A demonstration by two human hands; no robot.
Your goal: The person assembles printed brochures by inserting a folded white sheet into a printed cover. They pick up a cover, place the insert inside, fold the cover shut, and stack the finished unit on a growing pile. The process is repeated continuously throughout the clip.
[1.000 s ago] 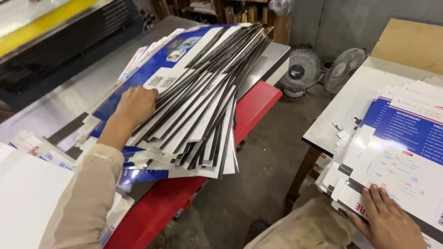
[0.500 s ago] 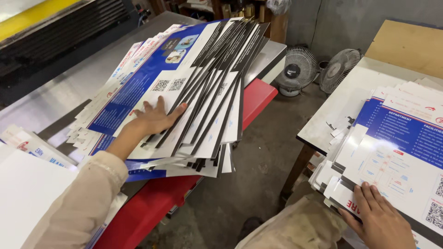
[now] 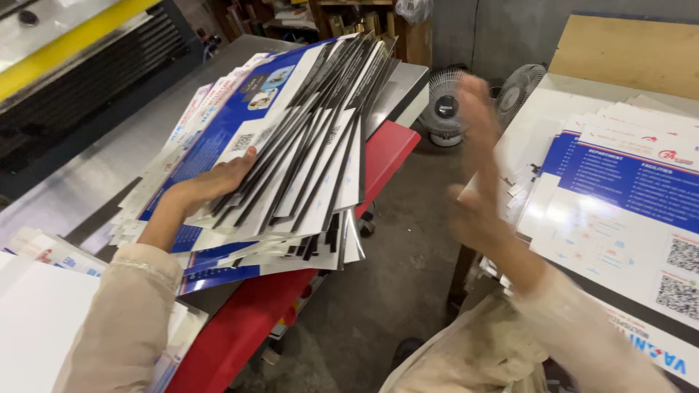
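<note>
My left hand (image 3: 211,185) lies among a fanned stack of printed sheets (image 3: 306,160), its fingers slid between the white and blue sheets on the grey metal table (image 3: 109,160). The stack overhangs a red table edge (image 3: 378,156). My right hand (image 3: 477,156) is raised in mid-air, blurred by motion, fingers apart and holding nothing. It hovers between the two tables, left of a second pile of blue and white printed sheets (image 3: 619,196) on the right table.
Two small fans (image 3: 445,108) stand on the floor at the back. A dark machine with a yellow bar (image 3: 80,44) runs along the upper left. A plywood board (image 3: 626,51) leans behind the right table. Concrete floor (image 3: 393,291) separates the tables.
My right hand left the right pile and rose into the air toward the left stack. My left hand slid deeper between the fanned sheets, which shifted toward me.
</note>
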